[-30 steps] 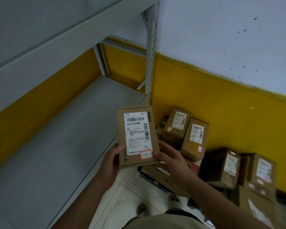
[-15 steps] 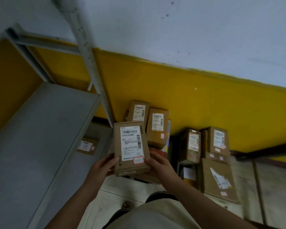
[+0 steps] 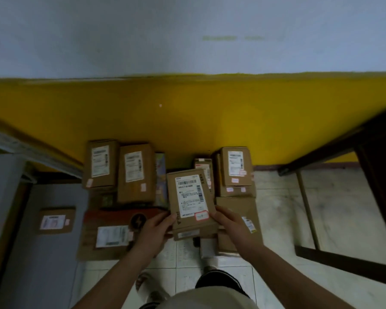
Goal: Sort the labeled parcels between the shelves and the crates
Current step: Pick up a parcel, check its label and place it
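Holding the parcel [image 3: 191, 205] above the boxes [image 3: 135, 172] on the floor [image 3: 281, 208], our left hand [image 3: 158, 228] and right hand [image 3: 230, 226] gripping its near corners, fingers [image 3: 219, 217] curled round it. White label [image 3: 190, 196]: barcode [image 3: 187, 182] at far end, print unreadable, red-edged sticker [image 3: 202, 215] nearest us. Long axis points toward the yellow wall [image 3: 187, 112]

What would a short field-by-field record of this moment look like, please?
Held: parcel, brown, white barcode label facing the camera, red-edged sticker at its lower right
Left hand: grips the parcel's lower left edge
Right hand: grips its lower right corner
Floor: labeled boxes standing against the yellow wall
Shelf: grey, one small box lying on it
Right side: dark wooden frame
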`<action>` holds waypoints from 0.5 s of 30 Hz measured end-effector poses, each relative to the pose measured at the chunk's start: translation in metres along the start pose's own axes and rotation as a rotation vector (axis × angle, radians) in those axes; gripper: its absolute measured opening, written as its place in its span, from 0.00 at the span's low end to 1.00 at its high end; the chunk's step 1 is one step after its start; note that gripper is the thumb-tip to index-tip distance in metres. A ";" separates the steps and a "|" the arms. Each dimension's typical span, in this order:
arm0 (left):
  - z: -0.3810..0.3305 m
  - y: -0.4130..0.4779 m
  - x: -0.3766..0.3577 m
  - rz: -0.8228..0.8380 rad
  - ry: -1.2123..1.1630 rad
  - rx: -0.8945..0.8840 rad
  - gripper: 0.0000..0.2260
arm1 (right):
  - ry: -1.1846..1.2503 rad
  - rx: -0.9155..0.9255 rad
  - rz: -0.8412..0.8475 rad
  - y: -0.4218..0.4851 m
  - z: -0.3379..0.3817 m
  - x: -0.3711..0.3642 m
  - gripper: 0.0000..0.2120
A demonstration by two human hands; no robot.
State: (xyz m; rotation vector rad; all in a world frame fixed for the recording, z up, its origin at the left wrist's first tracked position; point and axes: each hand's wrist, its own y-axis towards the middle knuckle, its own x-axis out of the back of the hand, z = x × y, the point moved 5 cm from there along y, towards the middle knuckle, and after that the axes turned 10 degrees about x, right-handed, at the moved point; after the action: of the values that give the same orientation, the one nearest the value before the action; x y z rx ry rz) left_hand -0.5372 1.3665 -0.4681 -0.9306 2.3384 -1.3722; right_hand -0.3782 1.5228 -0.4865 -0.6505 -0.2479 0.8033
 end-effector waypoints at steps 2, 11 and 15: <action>-0.013 0.021 -0.043 0.050 0.065 0.025 0.08 | -0.032 -0.001 -0.020 0.015 -0.001 0.039 0.14; -0.028 0.176 -0.164 0.097 0.434 -0.177 0.12 | -0.241 0.095 -0.218 0.135 -0.067 0.146 0.13; -0.038 0.244 -0.195 0.031 0.411 -0.279 0.15 | -0.293 0.172 -0.305 0.193 -0.088 0.177 0.16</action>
State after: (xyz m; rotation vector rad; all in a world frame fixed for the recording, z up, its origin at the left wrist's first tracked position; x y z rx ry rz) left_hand -0.5050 1.6030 -0.6729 -0.7290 2.8968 -1.3517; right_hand -0.3328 1.7130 -0.6817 -0.3206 -0.5258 0.6150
